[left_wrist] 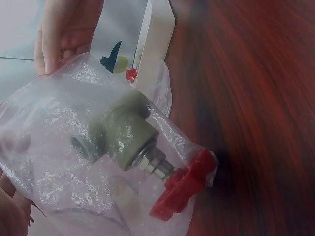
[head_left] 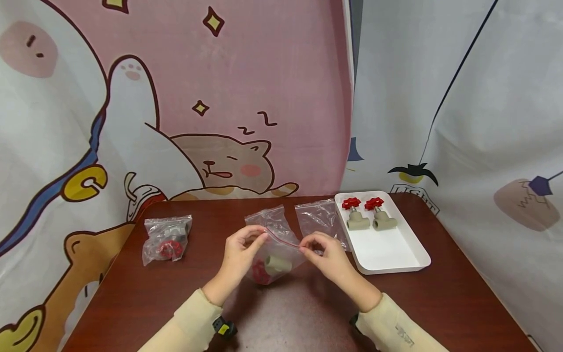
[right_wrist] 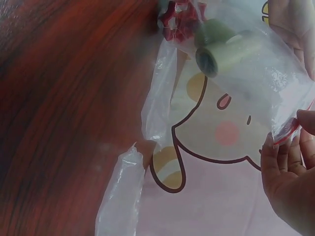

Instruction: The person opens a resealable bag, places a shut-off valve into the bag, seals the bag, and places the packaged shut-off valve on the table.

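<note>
Left hand [head_left: 243,247] and right hand [head_left: 329,253] pinch the bag [head_left: 288,253] at either end of its red seal [head_left: 282,240], fingertips together, the valve [head_left: 275,265] hanging low inside, over the counter [head_left: 176,298]. Such a light grip could slip under that weight. Rightward, a flat bag [head_left: 321,221] and the tray [head_left: 391,252], with its raised wall, crowd movement; leftward, room runs to another bagged valve [head_left: 169,240].

Left wrist view crops the left hand [left_wrist: 11,214] — and the held bag [left_wrist: 61,160].
</note>
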`<state>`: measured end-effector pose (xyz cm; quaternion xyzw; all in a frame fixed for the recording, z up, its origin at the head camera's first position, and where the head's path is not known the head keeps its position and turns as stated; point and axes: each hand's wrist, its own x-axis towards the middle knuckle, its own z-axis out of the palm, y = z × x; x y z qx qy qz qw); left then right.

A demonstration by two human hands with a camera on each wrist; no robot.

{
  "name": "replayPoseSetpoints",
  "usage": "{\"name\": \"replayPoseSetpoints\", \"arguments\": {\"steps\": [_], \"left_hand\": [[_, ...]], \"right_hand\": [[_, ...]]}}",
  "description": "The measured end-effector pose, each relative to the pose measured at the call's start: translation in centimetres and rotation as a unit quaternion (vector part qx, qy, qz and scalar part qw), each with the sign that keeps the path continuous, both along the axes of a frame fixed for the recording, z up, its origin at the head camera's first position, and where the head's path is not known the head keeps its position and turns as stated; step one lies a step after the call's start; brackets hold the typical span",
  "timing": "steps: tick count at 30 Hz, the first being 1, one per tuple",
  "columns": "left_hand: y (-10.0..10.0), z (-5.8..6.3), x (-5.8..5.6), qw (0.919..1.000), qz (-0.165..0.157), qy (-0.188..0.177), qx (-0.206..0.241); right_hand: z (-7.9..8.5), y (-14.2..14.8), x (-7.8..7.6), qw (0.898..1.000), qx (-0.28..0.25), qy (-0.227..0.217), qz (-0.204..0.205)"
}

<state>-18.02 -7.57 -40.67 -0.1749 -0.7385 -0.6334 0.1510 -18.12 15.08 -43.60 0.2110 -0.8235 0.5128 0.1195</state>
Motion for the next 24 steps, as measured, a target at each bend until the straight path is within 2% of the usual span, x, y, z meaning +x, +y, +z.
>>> {"name": "replayPoseSetpoints", "arguments": {"steps": [4, 7, 10, 14, 18, 21, 24], "left_hand": [[0.1, 0.0, -0.1, 1.0000, -0.001, 0.007, -0.004], [0.2, 0.0, -0.1, 0.9999, -0.009, 0.006, -0.002], [0.4, 0.1, -0.2, 0.9998, -0.015, 0.013, -0.007], [0.6, 0.4, -0.1, 0.9988, -0.016, 0.036, -0.028], [0.7, 0.7, 0.0, 0.9976, -0.015, 0.049, -0.046], [0.8, 0.8, 0.1, 0.9970, -0.018, 0.054, -0.054], [0.9, 0.9, 0.2, 0.9962, -0.023, 0.057, -0.062]], "right_hand": [[-0.1, 0.1, -0.3, 1.000, -0.014, 0.000, 0.010], [0.2, 0.0, -0.5, 1.000, -0.016, 0.018, 0.012], [0.9, -0.2, -0.7, 0.999, 0.006, 0.047, 0.007], [1.7, -0.9, -0.9, 0.995, 0.062, 0.075, 0.004], [2.3, -1.8, -1.3, 0.989, 0.106, 0.102, 0.017], [2.5, -2.4, -1.7, 0.986, 0.117, 0.118, 0.030], [2.6, -2.8, -2.0, 0.986, 0.107, 0.124, 0.038]]}}
